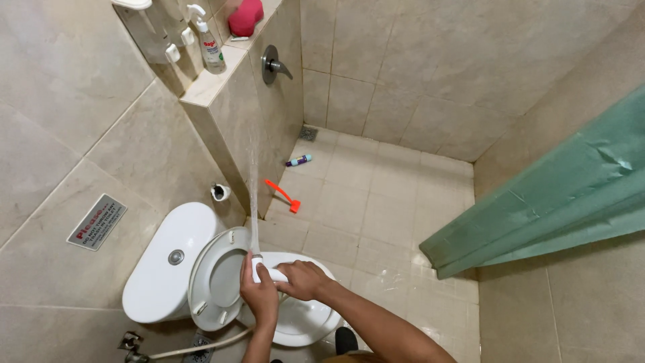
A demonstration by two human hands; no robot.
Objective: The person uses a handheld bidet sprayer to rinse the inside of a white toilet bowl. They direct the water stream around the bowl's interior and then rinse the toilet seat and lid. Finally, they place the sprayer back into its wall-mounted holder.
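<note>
Water (254,195) shot upward in a thin stream from the white plastic bidet sprayer (264,270), which sat above the open bowl of the white ceramic toilet (295,323). The left hand (261,294) was wrapped around the lower part of the sprayer, fingers curled closed on it, while the right hand (300,278) closed over the handle from the other side, so both hands gripped it together. A pale hose (201,346) ran from beneath the hands toward a metal valve (130,344) low on the wall. The toilet seat and lid (209,279) stood raised against the white tank (164,262). The stream reached up along the beige tiled half-wall (232,114), whose ledge carried a clear spray bottle (209,44) and a rounded pink object (246,18). On the tiled shower floor (383,202) lay an orange-red long-handled tool (282,195) and, well apart from it, a small purple tube (298,160). A green shower curtain (557,195) hung at the right.
</note>
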